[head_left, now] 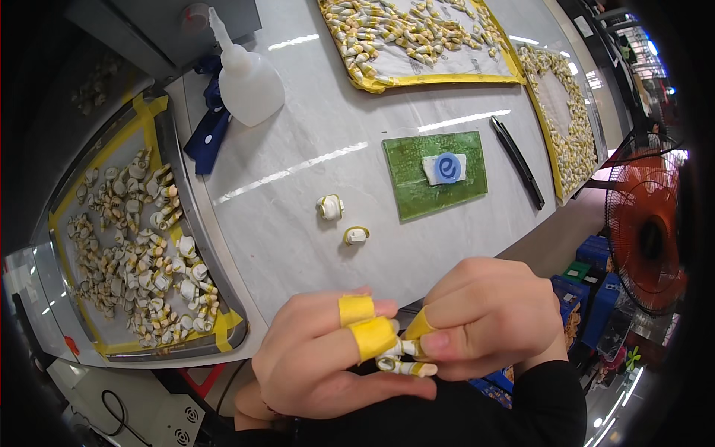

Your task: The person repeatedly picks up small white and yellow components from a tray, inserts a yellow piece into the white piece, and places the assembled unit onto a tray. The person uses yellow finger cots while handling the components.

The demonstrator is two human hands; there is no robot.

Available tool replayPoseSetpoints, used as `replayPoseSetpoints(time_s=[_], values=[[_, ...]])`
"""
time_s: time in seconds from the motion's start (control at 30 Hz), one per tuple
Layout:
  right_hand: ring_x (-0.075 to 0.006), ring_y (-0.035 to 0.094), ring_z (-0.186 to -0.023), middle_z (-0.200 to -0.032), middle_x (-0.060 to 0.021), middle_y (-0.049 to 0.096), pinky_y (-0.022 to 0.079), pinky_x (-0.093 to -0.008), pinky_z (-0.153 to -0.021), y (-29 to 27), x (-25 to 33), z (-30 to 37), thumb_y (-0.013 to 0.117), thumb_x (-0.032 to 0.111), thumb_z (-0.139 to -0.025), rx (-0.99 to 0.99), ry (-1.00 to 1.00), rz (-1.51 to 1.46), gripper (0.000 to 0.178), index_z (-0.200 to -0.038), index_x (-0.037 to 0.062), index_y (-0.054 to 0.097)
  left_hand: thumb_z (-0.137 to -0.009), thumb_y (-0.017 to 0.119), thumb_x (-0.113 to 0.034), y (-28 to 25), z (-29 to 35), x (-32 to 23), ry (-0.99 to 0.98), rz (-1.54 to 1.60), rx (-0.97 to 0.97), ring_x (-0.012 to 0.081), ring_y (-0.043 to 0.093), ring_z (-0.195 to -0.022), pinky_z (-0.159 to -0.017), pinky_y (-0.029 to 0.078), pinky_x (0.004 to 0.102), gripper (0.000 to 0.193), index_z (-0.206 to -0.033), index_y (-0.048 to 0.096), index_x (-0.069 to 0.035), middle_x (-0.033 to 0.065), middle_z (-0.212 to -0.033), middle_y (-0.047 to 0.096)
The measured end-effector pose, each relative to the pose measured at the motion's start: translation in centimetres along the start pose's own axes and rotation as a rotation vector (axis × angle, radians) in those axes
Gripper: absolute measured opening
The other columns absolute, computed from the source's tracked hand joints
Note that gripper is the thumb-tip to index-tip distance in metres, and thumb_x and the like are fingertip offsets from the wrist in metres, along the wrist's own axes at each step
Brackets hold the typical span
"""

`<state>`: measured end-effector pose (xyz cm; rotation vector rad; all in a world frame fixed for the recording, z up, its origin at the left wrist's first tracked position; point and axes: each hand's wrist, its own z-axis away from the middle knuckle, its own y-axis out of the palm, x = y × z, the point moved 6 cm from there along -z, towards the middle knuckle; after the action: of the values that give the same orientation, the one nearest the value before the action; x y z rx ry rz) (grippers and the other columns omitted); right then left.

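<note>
Close to my body, over the table's front edge, both hands grip a small white figurine piece (398,365) with yellow bands. My left hand (320,350) pinches it from the left, yellow tape wrapped round two fingers. From the right, my right hand (491,320) closes on its upper part with thumb and a yellow-taped finger. Part of the piece is hidden by the fingers. Beyond my hands, two small white parts with yellow trim, one part (330,208) and another part (357,236), rest on the table (290,179).
A green pad (436,205) bears a blue round piece (447,168) on white material. Black tweezers (518,164) lie to its right. A squeeze bottle (253,89) stands at the far left. Yellow-edged trays of small pieces, a left tray (63,257) and a far tray (439,79), flank the workspace. A fan (648,231) stands right.
</note>
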<state>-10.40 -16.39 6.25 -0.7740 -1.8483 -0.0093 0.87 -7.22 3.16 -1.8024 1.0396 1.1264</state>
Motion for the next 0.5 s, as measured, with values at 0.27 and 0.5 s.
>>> replayPoseSetpoints(time_s=[0.27, 0.5], values=[[-0.0184, 0.057, -0.065, -0.077, -0.007, 0.061, 0.045, -0.0275, -0.056, -0.8, -1.0, 0.0, 0.076, 0.003, -0.068, -0.026, 0.102, -0.091, 0.016, -0.082, 0.0018, 0.068, -0.072, 0.077, -0.003, 0.7, 1.1, 2.2, -0.296, 0.657, -0.07, 0.0188, 0.066, -0.079, -0.07, 0.054, 0.0294, 0.033, -0.098, 0.06, 0.006, 0.0163, -0.093, 0.065], [-0.0184, 0.051, -0.068, -0.081, -0.0062, 0.052, 0.041, -0.0276, -0.059, -0.4, -1.8, -0.4, 0.076, 0.008, -0.071, 0.124, 0.229, -0.201, 0.015, -0.084, 0.0064, 0.068, -0.075, 0.074, 0.001, 1.5, 1.7, 3.1, -0.455, 0.932, 0.031, 0.0166, 0.064, -0.076, -0.07, 0.051, 0.0273, 0.021, -0.091, 0.062, 0.007, 0.015, -0.085, 0.066]])
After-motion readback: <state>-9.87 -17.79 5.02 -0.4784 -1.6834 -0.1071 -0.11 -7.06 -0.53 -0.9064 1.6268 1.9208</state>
